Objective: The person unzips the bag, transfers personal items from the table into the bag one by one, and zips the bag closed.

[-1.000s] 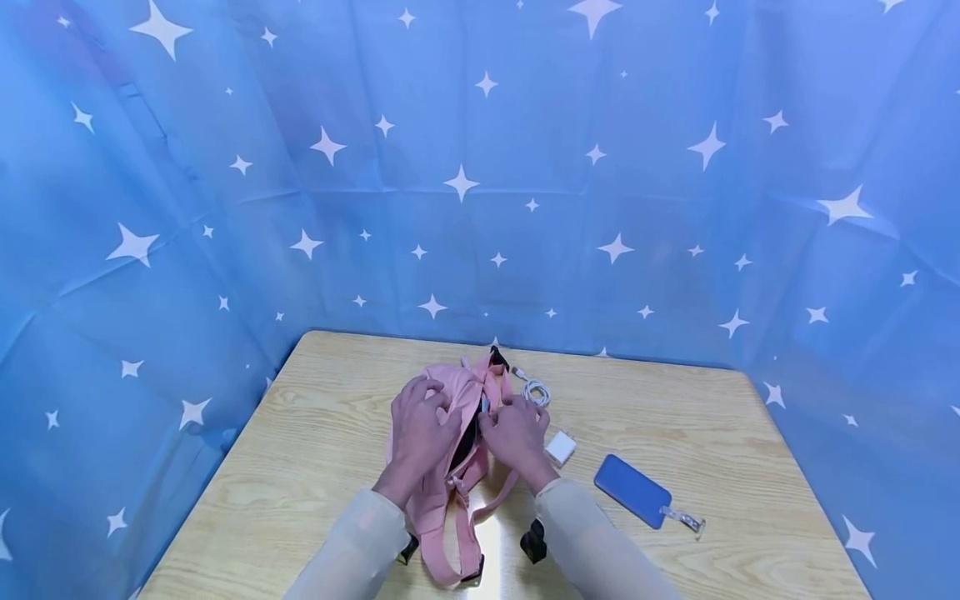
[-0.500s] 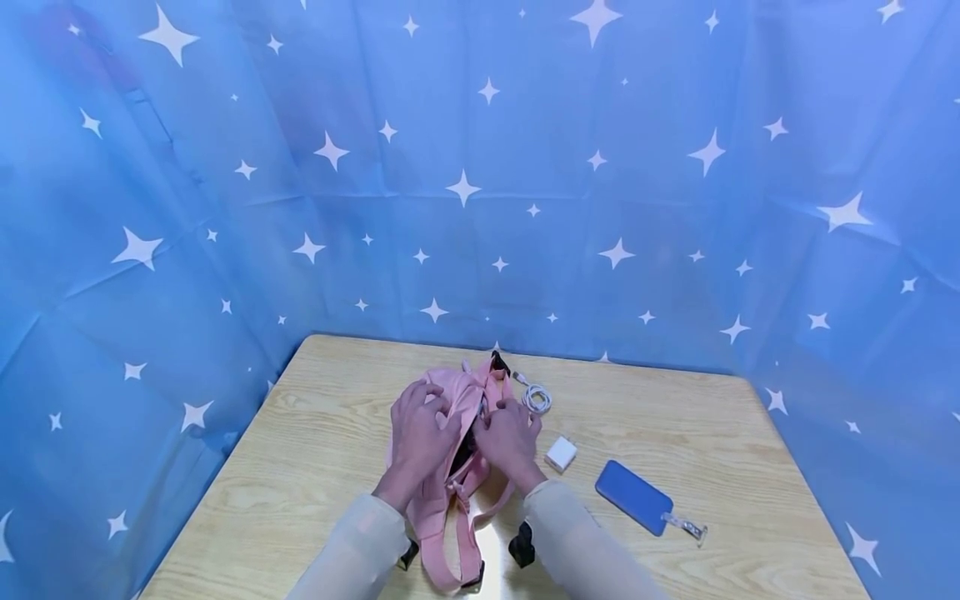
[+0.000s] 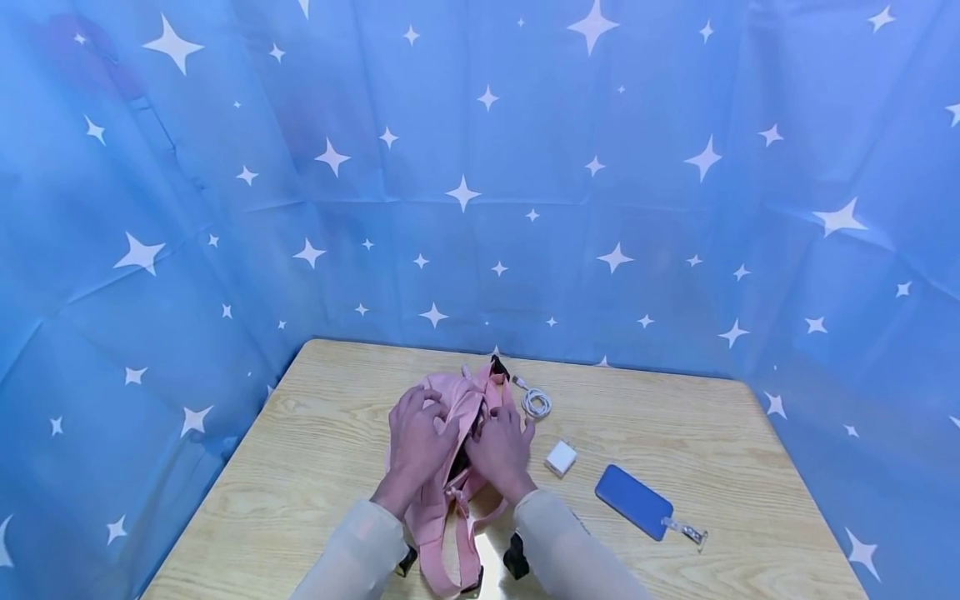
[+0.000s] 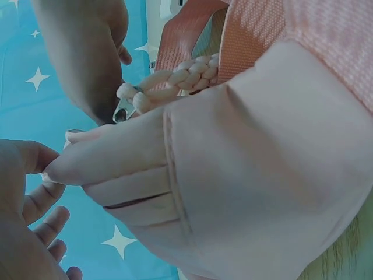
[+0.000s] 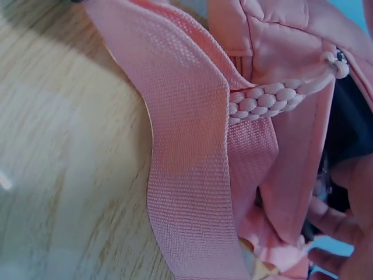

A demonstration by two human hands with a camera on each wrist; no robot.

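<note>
A pink fabric bag [image 3: 431, 508] lies on the table with its zipped mouth unzipped and a dark interior showing. My left hand [image 3: 417, 433] pinches the bag's edge between thumb and forefinger, on the left of the opening. My right hand [image 3: 498, 446] reaches into the dark opening [image 5: 349, 125], its fingertips hidden in the head view. The right wrist view shows its fingers at the opening's edge, near something small and shiny; whether they hold it is unclear. A braided pull [image 5: 268, 100] hangs from the zip slider, beside a wide webbing strap [image 5: 192, 163].
Right of the bag lie a coiled white cable [image 3: 536, 403], a white charger plug [image 3: 560, 458] and a blue card holder [image 3: 633, 502] with a clear clip strap. Black buckles [image 3: 516, 557] lie near the front. A starry blue curtain [image 3: 480, 233] stands behind the table.
My right hand has moved left and deeper into the bag's opening. A small light-blue item by its fingertips has gone out of sight. The left hand stays on the bag's edge.
</note>
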